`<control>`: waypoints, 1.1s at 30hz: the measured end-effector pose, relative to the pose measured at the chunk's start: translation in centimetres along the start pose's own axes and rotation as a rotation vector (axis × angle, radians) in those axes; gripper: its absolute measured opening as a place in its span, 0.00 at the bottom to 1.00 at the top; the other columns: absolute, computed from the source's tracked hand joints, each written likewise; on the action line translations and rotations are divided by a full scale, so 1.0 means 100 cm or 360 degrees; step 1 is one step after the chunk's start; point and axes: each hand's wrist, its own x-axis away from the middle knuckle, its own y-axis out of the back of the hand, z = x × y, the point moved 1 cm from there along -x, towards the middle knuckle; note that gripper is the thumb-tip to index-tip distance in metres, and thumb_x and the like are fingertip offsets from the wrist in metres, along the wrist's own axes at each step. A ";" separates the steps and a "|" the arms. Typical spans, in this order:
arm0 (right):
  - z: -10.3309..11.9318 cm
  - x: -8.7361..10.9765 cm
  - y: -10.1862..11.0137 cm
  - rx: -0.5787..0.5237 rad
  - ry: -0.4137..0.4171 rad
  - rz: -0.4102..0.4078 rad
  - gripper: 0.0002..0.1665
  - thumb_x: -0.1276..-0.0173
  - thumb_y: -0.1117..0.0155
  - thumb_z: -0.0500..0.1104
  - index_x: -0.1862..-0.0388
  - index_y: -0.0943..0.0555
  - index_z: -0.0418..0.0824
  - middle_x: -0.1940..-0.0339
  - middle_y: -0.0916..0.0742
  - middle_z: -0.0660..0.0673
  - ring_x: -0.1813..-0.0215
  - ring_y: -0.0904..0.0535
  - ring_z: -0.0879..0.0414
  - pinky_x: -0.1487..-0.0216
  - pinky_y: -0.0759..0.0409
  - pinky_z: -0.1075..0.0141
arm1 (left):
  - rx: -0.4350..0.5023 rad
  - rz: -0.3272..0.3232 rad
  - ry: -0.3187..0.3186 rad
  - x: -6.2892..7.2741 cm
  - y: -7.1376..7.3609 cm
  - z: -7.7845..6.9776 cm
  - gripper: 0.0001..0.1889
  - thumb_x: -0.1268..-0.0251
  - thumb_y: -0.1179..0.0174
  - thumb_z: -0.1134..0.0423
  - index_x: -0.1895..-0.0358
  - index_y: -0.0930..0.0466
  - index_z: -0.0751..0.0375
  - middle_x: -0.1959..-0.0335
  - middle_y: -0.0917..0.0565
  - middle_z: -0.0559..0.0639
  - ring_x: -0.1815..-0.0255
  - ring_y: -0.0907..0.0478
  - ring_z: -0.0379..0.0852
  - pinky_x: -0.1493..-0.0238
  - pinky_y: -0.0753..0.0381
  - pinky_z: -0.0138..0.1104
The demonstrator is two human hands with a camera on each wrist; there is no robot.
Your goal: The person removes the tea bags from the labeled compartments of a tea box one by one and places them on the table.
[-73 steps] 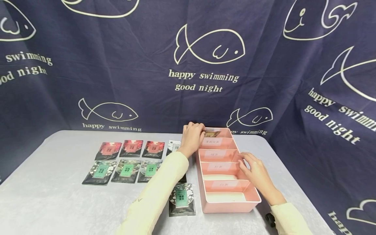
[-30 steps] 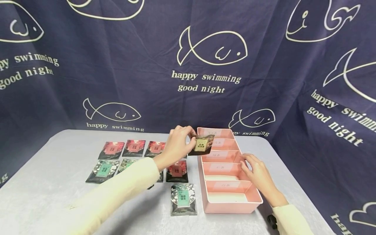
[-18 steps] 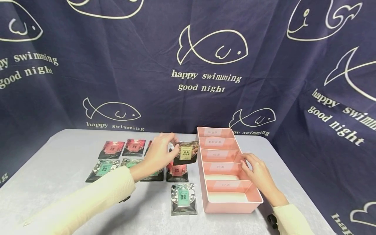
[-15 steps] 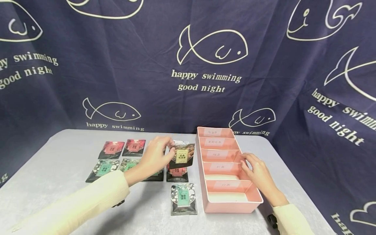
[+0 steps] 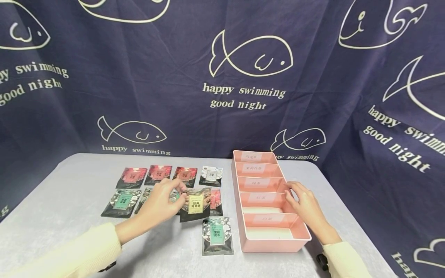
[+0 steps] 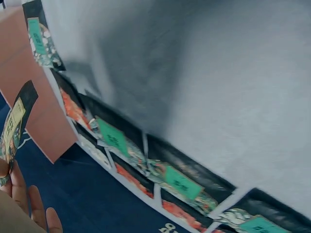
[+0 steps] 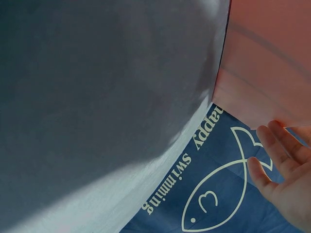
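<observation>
My left hand (image 5: 158,202) pinches a black tea sachet with a yellow label (image 5: 195,204) by its left edge, between thumb and fingers. The sachet is held up over the lower row and hides part of a red-patterned tea sachet (image 5: 217,202). At the left edge of the left wrist view the same yellow-labelled sachet (image 6: 17,116) shows, with the other fingers spread loosely. My right hand (image 5: 307,202) rests its fingertips on the right rim of a long pink divided box (image 5: 274,245). In the right wrist view its fingers (image 7: 282,150) lie loosely bent at the box's edge.
Three red tea sachets (image 5: 160,175) and a white-patterned one (image 5: 211,175) form the back row. Green-labelled sachets (image 5: 121,202) lie in front, partly behind the left hand. Another green-labelled sachet (image 5: 217,236) lies nearest, left of the box. Dark blue printed cloth (image 5: 187,100) hangs behind.
My left hand has lifted the yellow-labelled tea sachet out of the box's far compartment and carried it left and nearer, over the sachets on the table. The right hand has stayed at the rim.
</observation>
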 end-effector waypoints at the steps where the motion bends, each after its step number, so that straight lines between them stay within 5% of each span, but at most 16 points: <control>1: 0.000 0.000 0.000 -0.0003 -0.0001 0.0002 0.12 0.42 0.41 0.35 0.58 0.21 0.34 0.58 0.17 0.40 0.55 0.21 0.45 0.51 0.30 0.57 | -0.0011 0.0003 0.0002 0.003 0.001 0.001 0.09 0.54 0.39 0.67 0.73 0.26 0.47 0.79 0.25 0.32 0.66 0.26 0.40 0.60 0.30 0.39; 9: 0.000 0.001 0.000 -0.0016 -0.0004 0.0005 0.12 0.42 0.41 0.35 0.58 0.21 0.34 0.58 0.17 0.39 0.55 0.21 0.45 0.51 0.30 0.57 | -0.0032 0.0091 0.0016 0.024 0.006 0.004 0.11 0.56 0.38 0.68 0.74 0.26 0.44 0.77 0.24 0.31 0.62 0.25 0.41 0.55 0.28 0.45; 15: -0.001 0.001 -0.001 -0.0021 -0.0009 0.0007 0.12 0.42 0.41 0.35 0.58 0.21 0.34 0.58 0.17 0.40 0.55 0.21 0.45 0.51 0.30 0.57 | -0.0019 0.0209 0.0119 0.036 0.008 0.005 0.12 0.55 0.38 0.67 0.74 0.27 0.42 0.77 0.26 0.29 0.67 0.28 0.39 0.60 0.29 0.39; 33: -0.001 0.000 0.000 -0.0016 0.0013 -0.0011 0.12 0.42 0.41 0.35 0.58 0.20 0.34 0.59 0.17 0.40 0.56 0.20 0.46 0.51 0.30 0.58 | 0.0089 0.0391 0.0108 0.051 0.003 0.026 0.10 0.55 0.38 0.68 0.72 0.25 0.45 0.74 0.22 0.37 0.69 0.28 0.31 0.64 0.27 0.32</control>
